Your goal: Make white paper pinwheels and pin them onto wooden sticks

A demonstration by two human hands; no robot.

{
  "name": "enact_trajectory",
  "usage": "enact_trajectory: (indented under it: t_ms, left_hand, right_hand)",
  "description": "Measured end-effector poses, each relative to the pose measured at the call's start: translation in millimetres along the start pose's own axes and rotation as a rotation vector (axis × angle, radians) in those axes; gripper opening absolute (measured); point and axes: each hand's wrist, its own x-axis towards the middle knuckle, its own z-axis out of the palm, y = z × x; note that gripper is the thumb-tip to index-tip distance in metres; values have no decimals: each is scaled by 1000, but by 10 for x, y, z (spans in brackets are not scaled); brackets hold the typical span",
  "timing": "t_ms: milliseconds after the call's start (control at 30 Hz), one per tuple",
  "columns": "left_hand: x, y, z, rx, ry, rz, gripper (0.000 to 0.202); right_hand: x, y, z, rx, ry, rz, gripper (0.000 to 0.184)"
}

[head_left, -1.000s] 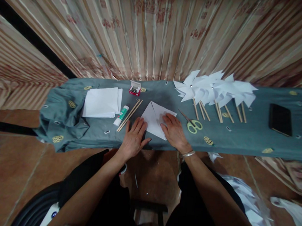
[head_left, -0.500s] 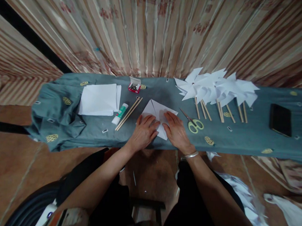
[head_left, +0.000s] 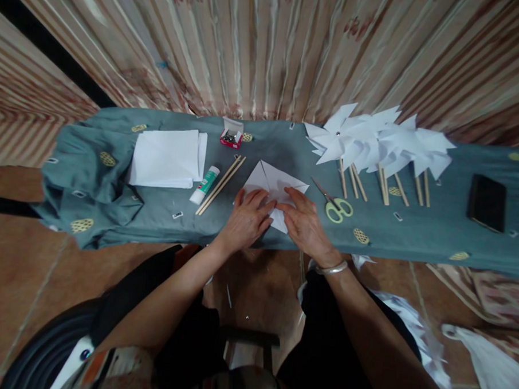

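Note:
A folded white paper sheet (head_left: 272, 183) lies on the grey-green cloth-covered bench (head_left: 413, 230) in front of me. My left hand (head_left: 246, 219) rests flat on its left part, fingers stretched out. My right hand (head_left: 303, 222), with a metal bangle at the wrist, presses its fingers on the paper's right part. The two hands nearly touch over the near corner of the sheet.
A stack of white paper (head_left: 166, 158), a glue stick (head_left: 204, 184), two wooden sticks (head_left: 221, 184) and a small red box of pins (head_left: 230, 137) lie to the left. Yellow-handled scissors (head_left: 334, 204), several paper pinwheels on sticks (head_left: 377, 147) and a black phone (head_left: 486, 202) lie to the right.
My left hand has slid right from the cloth onto the paper, meeting my right hand. The camera has tilted slightly.

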Motion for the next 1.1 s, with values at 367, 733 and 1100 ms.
enact_trajectory:
  t_ms: [367,733,1100]
  left_hand:
    - [-3,-5,22,3,8,9,41]
    - [2,-15,26,-15,9,5,41]
    - [9,-16,26,-23,-10,0,42]
  right_hand:
    - [-41,-22,-60,-66,-3,-88,33]
    - [-237,-86,-125,-29,-28,-93,31]
    - [-383,-98,-178,5,-30,-135,25]
